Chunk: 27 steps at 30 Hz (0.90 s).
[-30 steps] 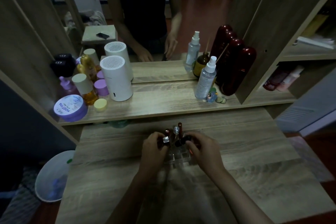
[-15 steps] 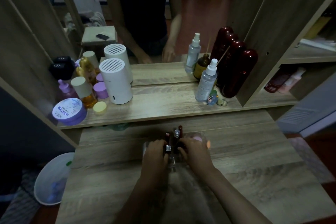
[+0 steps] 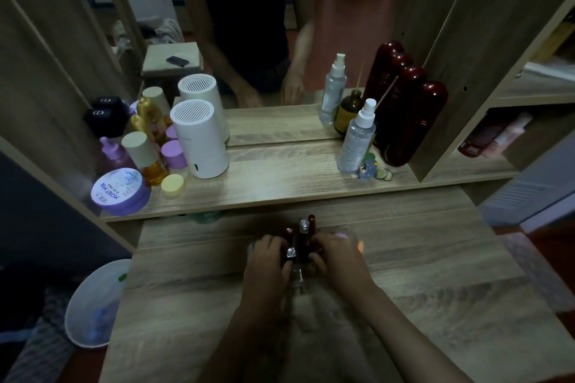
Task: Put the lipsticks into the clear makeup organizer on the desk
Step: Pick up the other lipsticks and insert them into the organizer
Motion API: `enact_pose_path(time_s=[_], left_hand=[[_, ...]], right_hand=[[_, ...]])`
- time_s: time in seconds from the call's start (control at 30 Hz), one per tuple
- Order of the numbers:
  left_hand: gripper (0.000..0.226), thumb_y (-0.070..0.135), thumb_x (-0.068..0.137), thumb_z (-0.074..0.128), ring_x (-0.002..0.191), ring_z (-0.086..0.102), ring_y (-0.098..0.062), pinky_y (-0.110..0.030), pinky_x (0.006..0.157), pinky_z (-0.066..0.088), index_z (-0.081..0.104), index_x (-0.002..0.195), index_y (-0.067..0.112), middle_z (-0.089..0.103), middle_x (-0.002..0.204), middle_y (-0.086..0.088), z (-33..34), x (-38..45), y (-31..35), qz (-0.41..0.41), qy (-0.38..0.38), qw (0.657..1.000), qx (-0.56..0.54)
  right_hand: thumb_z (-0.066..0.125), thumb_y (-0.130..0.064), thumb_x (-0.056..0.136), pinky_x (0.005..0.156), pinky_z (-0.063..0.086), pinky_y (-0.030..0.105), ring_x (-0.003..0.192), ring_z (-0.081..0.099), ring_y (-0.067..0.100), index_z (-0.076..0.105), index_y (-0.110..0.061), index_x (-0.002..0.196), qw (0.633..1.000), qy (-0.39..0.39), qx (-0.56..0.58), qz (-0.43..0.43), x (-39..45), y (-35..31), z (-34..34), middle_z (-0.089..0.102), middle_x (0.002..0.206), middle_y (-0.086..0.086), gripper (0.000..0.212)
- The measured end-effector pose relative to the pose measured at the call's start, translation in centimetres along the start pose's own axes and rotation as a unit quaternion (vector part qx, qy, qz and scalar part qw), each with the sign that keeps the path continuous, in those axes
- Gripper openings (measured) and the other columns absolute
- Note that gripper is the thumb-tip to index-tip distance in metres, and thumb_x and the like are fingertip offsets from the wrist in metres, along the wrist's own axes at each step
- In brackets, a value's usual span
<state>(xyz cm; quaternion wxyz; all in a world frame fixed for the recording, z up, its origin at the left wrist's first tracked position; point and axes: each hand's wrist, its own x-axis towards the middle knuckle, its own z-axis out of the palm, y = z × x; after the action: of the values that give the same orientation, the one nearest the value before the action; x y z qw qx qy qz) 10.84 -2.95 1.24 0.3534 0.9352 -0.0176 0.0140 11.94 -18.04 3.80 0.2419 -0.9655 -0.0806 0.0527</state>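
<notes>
The clear makeup organizer (image 3: 349, 232) stands on the desk's middle, mostly hidden behind my hands. Several lipsticks (image 3: 311, 221) stand upright in its far slots, dark red ones and one with a silver cap (image 3: 303, 225). My left hand (image 3: 267, 261) is at the organizer's left side, fingers pinched on a lipstick with a silver top (image 3: 291, 252). My right hand (image 3: 339, 258) is at its right side, fingers curled around a dark lipstick (image 3: 302, 247) between the two hands. The slots under my fingers are hidden.
A raised shelf behind holds a white cylinder (image 3: 199, 141), a purple jar (image 3: 119, 191), bottles (image 3: 149, 157), a spray bottle (image 3: 356, 137) and dark red bottles (image 3: 410, 121) in front of a mirror. A white bin (image 3: 93, 305) stands on the floor at the left.
My hands have drawn closer together over the organizer. The lipsticks they hold have gone from tilted above it to upright among the others.
</notes>
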Motion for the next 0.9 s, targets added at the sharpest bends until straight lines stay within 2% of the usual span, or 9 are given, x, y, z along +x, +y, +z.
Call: enact_pose_path(time_s=[0.1,0.17,0.3,0.4,0.47,0.57,0.7,0.9], left_hand=[[0.022,0.013,0.074,0.066,0.096,0.050,-0.023,-0.034,0.080,0.044,0.056,0.094,0.013,0.055,0.101,-0.007,-0.5,0.3,0.2,0.007,0.025,0.999,-0.019],[0.026,0.013,0.073,0.067,0.095,0.051,-0.022,-0.034,0.080,0.045,0.056,0.097,0.013,0.055,0.101,-0.007,-0.9,0.9,0.6,0.024,0.033,0.999,-0.032],[0.036,0.018,0.074,0.067,0.100,0.050,-0.016,-0.035,0.083,0.049,0.053,0.107,0.018,0.053,0.109,-0.004,-1.4,2.1,1.8,0.048,0.029,0.997,-0.048],[0.040,0.020,0.076,0.066,0.103,0.049,-0.014,-0.030,0.085,0.047,0.052,0.114,0.022,0.054,0.114,-0.002,-1.2,2.8,2.2,0.063,0.023,0.997,-0.034],[0.037,0.020,0.078,0.064,0.101,0.049,-0.016,-0.027,0.085,0.042,0.054,0.114,0.021,0.058,0.112,-0.003,-1.1,3.2,2.4,0.080,0.015,0.997,-0.017],[0.030,0.020,0.080,0.062,0.098,0.052,-0.019,-0.025,0.079,0.034,0.058,0.109,0.019,0.064,0.107,-0.004,-1.2,3.7,2.3,0.099,0.021,0.995,0.012],[0.026,0.021,0.080,0.062,0.093,0.056,-0.019,-0.025,0.075,0.029,0.059,0.106,0.020,0.069,0.103,-0.003,-1.2,4.1,2.1,0.121,0.026,0.992,0.036],[0.023,0.024,0.081,0.061,0.095,0.056,-0.015,-0.020,0.071,0.016,0.059,0.104,0.024,0.069,0.102,0.001,-1.1,4.4,1.7,0.123,0.023,0.991,0.044]], right_hand=[[0.058,-0.015,0.084,0.072,0.046,0.037,0.088,0.061,0.030,0.059,-0.013,0.089,0.999,0.042,0.016,0.000,0.2,0.3,-1.7,0.068,0.090,0.010,0.006],[0.055,-0.014,0.087,0.068,0.048,0.039,0.081,0.062,0.034,0.058,-0.010,0.090,0.997,0.074,0.021,0.004,0.7,0.4,-2.6,0.068,0.087,0.015,0.006],[0.052,-0.009,0.086,0.076,0.053,0.041,0.090,0.064,0.034,0.060,-0.011,0.107,0.997,0.078,0.024,-0.006,2.0,0.3,-3.1,0.070,0.099,0.016,0.023],[0.053,-0.004,0.081,0.087,0.051,0.044,0.106,0.060,0.034,0.055,-0.014,0.121,0.999,0.030,0.002,-0.023,2.7,0.1,-2.6,0.065,0.117,0.014,0.041],[0.055,-0.005,0.080,0.087,0.051,0.045,0.109,0.058,0.033,0.052,-0.019,0.125,0.999,-0.007,-0.019,-0.038,3.0,-0.2,-2.3,0.062,0.121,0.011,0.047],[0.055,-0.011,0.081,0.080,0.053,0.044,0.103,0.061,0.032,0.056,-0.024,0.118,0.998,-0.006,-0.027,-0.054,3.1,-0.4,-2.2,0.066,0.113,0.008,0.039],[0.052,-0.013,0.085,0.076,0.054,0.042,0.094,0.064,0.033,0.062,-0.021,0.106,0.999,0.023,-0.024,-0.037,3.0,-0.2,-2.6,0.072,0.102,0.011,0.025],[0.053,-0.015,0.087,0.074,0.053,0.043,0.091,0.064,0.036,0.061,-0.020,0.109,0.998,0.029,-0.052,-0.034,2.1,0.8,-2.6,0.071,0.100,0.014,0.024]])
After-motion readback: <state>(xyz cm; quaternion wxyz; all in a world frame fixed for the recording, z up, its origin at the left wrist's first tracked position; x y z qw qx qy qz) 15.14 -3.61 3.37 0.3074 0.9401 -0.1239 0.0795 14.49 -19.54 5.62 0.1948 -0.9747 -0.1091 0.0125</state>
